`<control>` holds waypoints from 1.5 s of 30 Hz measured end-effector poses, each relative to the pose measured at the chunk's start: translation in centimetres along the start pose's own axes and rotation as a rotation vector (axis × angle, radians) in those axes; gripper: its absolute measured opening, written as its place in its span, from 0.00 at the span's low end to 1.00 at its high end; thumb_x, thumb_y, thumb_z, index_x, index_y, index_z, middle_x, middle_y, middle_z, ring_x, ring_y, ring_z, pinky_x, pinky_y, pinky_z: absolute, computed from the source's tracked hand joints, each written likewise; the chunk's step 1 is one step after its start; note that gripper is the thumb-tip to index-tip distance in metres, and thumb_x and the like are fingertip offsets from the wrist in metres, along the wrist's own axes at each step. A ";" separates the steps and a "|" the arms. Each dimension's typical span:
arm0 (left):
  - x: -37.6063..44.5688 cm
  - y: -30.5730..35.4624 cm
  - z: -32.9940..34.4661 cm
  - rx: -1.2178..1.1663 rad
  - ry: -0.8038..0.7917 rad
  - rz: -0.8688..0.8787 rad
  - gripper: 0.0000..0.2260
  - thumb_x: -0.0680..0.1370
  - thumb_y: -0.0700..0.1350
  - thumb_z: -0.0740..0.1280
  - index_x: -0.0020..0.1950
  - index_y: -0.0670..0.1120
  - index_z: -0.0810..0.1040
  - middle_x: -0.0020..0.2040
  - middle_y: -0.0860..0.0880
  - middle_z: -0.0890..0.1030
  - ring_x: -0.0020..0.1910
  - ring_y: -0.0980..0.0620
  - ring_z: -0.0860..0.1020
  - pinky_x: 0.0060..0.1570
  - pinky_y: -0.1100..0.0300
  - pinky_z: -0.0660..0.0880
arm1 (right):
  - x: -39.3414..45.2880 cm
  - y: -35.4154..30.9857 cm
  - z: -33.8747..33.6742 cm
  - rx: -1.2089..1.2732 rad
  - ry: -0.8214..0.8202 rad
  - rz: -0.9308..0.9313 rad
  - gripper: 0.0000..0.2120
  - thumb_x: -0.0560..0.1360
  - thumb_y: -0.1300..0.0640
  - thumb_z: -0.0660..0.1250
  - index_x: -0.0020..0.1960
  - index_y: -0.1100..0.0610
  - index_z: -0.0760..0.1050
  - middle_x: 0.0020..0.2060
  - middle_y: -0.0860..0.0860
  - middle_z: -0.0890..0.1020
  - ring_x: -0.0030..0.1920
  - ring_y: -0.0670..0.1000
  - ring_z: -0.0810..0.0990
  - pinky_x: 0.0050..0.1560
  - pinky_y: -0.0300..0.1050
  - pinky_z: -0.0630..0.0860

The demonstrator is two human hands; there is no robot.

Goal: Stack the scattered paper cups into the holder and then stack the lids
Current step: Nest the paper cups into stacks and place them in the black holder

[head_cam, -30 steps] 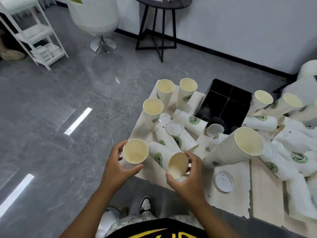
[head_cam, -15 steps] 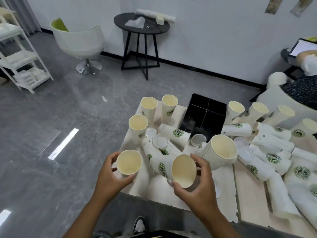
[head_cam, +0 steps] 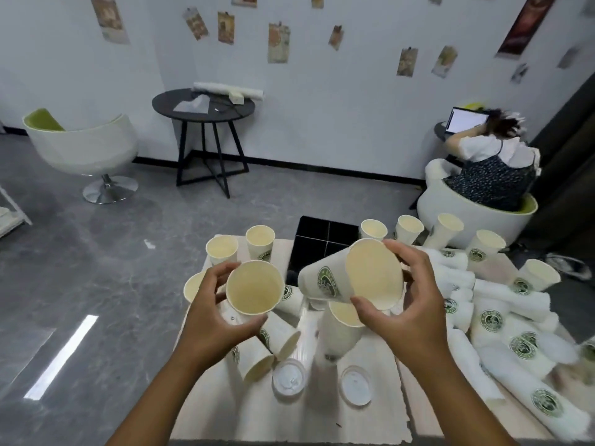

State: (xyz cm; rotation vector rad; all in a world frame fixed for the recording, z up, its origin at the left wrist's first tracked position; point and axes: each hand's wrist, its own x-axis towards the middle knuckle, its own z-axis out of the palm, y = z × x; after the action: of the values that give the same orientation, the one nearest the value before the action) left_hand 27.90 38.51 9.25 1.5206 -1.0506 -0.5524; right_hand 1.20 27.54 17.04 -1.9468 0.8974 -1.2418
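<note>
Both forearms reach up from the bottom edge of the view, each hand raised over the table point(head_cam: 322, 423) with a paper cup. The left hand point(head_cam: 212, 313) curls its fingers and thumb round a single cup point(head_cam: 254, 288), thumb under the near rim and fingers over the far side, the cup's mouth turned toward the camera. The right hand point(head_cam: 409, 304) grips a second cup point(head_cam: 354, 278) just to the right of the first, thumb on the lower rim, fingers arched over the top; this cup is tilted on its side, base pointing left toward the left hand, green logo showing. The two cups are close but apart. Directly beyond the right hand's cup sits the black holder point(head_cam: 322, 239), divided into compartments. Below the hands, fallen cups lie on the table, with two white lids point(head_cam: 288, 379) nearer the body. To the right of the right hand lies a heap of toppled cups point(head_cam: 502, 333), and beyond the left hand several cups stand upright point(head_cam: 260, 241).
</note>
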 end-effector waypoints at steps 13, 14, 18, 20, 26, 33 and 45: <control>4.3 5.1 2.7 0.003 -0.029 0.148 0.39 0.57 0.56 0.82 0.66 0.63 0.72 0.64 0.59 0.79 0.64 0.55 0.79 0.62 0.49 0.78 | 2.7 2.4 -4.2 -0.133 -0.125 -0.001 0.36 0.61 0.41 0.78 0.67 0.44 0.73 0.62 0.40 0.76 0.66 0.43 0.75 0.61 0.29 0.69; 4.5 5.5 2.9 -0.009 -0.028 0.166 0.38 0.58 0.55 0.82 0.66 0.63 0.72 0.64 0.60 0.79 0.65 0.54 0.79 0.63 0.48 0.78 | 2.7 2.9 -3.9 -0.135 -0.145 0.013 0.36 0.61 0.40 0.78 0.67 0.43 0.73 0.62 0.38 0.75 0.65 0.41 0.74 0.61 0.28 0.68; 5.5 7.3 3.6 -0.050 -0.021 0.204 0.38 0.58 0.54 0.82 0.66 0.63 0.72 0.64 0.61 0.79 0.67 0.53 0.78 0.63 0.53 0.77 | 2.5 6.2 -2.4 -0.187 -0.257 0.114 0.39 0.60 0.36 0.80 0.68 0.41 0.72 0.62 0.35 0.73 0.65 0.39 0.73 0.63 0.36 0.70; 5.9 8.3 3.9 -0.094 -0.020 0.213 0.39 0.58 0.52 0.81 0.68 0.59 0.72 0.64 0.60 0.79 0.66 0.53 0.78 0.60 0.59 0.78 | 2.0 8.2 -1.5 -0.236 -0.323 0.180 0.40 0.61 0.35 0.80 0.69 0.39 0.70 0.63 0.34 0.71 0.66 0.38 0.70 0.67 0.42 0.71; 6.5 11.1 5.3 -0.209 -0.073 0.234 0.39 0.59 0.48 0.81 0.70 0.52 0.72 0.64 0.54 0.80 0.63 0.53 0.79 0.58 0.65 0.77 | 0.3 11.2 -0.4 -0.286 -0.466 0.254 0.47 0.63 0.36 0.81 0.76 0.41 0.63 0.63 0.28 0.64 0.69 0.42 0.66 0.73 0.45 0.67; 6.0 11.6 8.8 -0.187 -0.247 0.226 0.38 0.61 0.48 0.81 0.70 0.55 0.72 0.64 0.54 0.80 0.65 0.46 0.78 0.61 0.58 0.78 | 1.5 9.7 -3.2 -0.052 -0.252 0.251 0.42 0.62 0.40 0.81 0.72 0.36 0.67 0.68 0.34 0.74 0.68 0.40 0.73 0.63 0.43 0.75; 4.7 6.0 12.0 0.096 -0.336 0.097 0.43 0.63 0.57 0.82 0.75 0.60 0.68 0.71 0.63 0.75 0.71 0.59 0.74 0.65 0.51 0.79 | 1.5 10.8 -3.3 -0.070 -0.360 0.225 0.48 0.63 0.41 0.82 0.75 0.31 0.59 0.70 0.32 0.70 0.69 0.41 0.72 0.63 0.48 0.77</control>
State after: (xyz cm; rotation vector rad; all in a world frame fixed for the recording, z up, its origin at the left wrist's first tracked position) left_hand 18.51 28.51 13.06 1.4817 -1.4182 -0.7140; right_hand -3.59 19.79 10.13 -1.9757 0.9470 -0.7110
